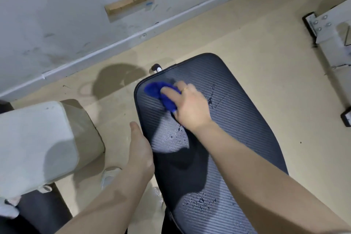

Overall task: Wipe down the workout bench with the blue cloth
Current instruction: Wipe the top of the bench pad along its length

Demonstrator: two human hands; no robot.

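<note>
Two hands: I see my right hand (190, 104) far out over the bench pad and my left hand (140, 146) down at the pad's left edge.
Progress: partway, as I judge it; the wiping is at the far left corner, and much of the pad has water on it.
Done so far: I cannot tell for sure; the strip just around the cloth looks duller and free of beads, which suggests it has been passed over.
Left to do: beads of water show in the middle of the pad near my right wrist, to the right of my right hand, and in a patch at the near end.
Right grip: fingers curled over the blue cloth (161, 94), bunching it and pressing it onto the pad; a ring shows on one finger.
Left grip: fingers straight and relaxed, holding nothing, the edge of the hand lying along the pad's side, seemingly to steady it.
Cloth place: on the worktop (247, 119), near its far left corner, mostly under my right hand, with a blurred tuft sticking out to the left.
Cloth look: deep blue, soft and fuzzy, crumpled into a wad, not spread flat.
Bench look: dark padded top with fine ribbing, rounded corners and a piped edge; wet spots glint on it.
Surroundings: tan floor (247, 40), scuffed white wall (57, 15), a pale grey block (38, 142) to the left.
</note>
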